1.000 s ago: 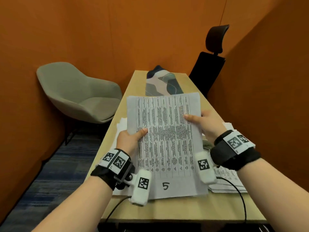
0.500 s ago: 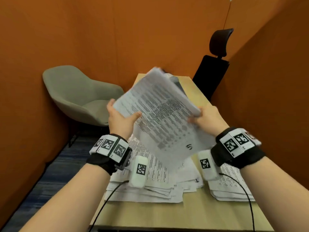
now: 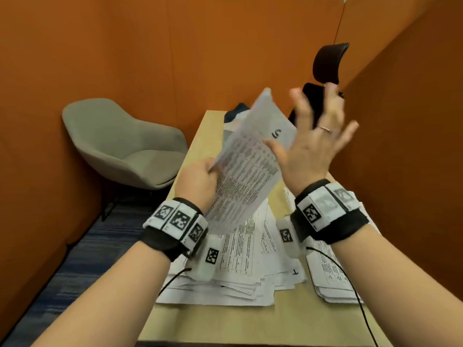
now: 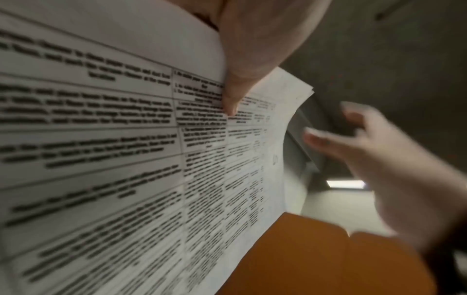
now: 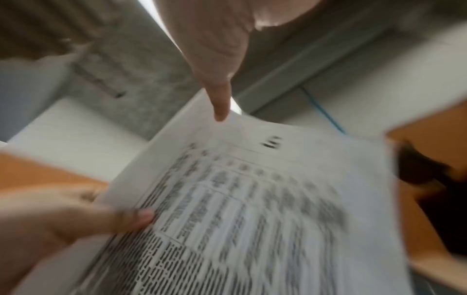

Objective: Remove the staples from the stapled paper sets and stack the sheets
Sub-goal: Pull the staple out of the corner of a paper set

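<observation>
Left hand [image 3: 198, 181] pinches the paper set [image 3: 248, 171] above the tabletop [image 3: 200, 136]; right hand [image 3: 310, 149] is released, fingers spread.

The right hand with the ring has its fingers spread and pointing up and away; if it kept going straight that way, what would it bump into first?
Most likely the black office chair: the right hand overlaps it in the head view, fingertips over its backrest. Depth is unclear, so there may be free air first.

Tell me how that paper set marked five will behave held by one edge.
Probably floppy: the paper set already bows while only the left hand grips it. Likely light, since one hand carries it. Its free corners fan apart, so sheets may splay.
</observation>
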A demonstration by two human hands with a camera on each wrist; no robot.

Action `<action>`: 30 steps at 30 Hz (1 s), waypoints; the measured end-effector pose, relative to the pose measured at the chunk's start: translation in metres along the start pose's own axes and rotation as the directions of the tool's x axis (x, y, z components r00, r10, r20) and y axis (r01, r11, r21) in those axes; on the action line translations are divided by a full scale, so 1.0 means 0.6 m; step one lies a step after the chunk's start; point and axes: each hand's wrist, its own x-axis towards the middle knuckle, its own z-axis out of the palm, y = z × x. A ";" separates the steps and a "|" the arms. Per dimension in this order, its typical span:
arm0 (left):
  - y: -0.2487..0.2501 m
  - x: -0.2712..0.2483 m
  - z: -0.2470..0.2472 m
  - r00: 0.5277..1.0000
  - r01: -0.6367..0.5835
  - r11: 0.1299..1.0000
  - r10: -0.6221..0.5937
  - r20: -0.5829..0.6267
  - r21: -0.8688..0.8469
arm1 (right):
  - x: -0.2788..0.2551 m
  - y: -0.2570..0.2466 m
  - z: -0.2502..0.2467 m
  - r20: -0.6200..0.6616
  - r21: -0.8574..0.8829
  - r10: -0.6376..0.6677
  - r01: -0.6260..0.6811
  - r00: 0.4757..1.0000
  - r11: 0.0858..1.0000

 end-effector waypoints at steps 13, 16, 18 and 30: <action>-0.050 -0.012 0.008 0.949 0.218 0.452 -0.307 0.079 -0.865 | -0.045 0.069 0.042 0.805 0.557 0.077 -0.795 0.588 0.241; -0.060 -0.006 0.011 0.968 0.182 0.498 -0.242 0.065 -0.848 | -0.056 0.067 0.043 0.814 0.553 0.066 -0.804 0.577 0.219; -0.067 -0.008 0.017 0.973 0.170 0.550 -0.224 0.052 -0.818 | -0.071 0.066 0.045 0.827 0.528 0.068 -0.813 0.558 0.246; -0.064 -0.007 0.034 0.973 0.122 0.550 -0.231 -0.011 -0.826 | -0.082 0.057 0.043 0.795 0.581 0.102 -0.799 0.598 0.155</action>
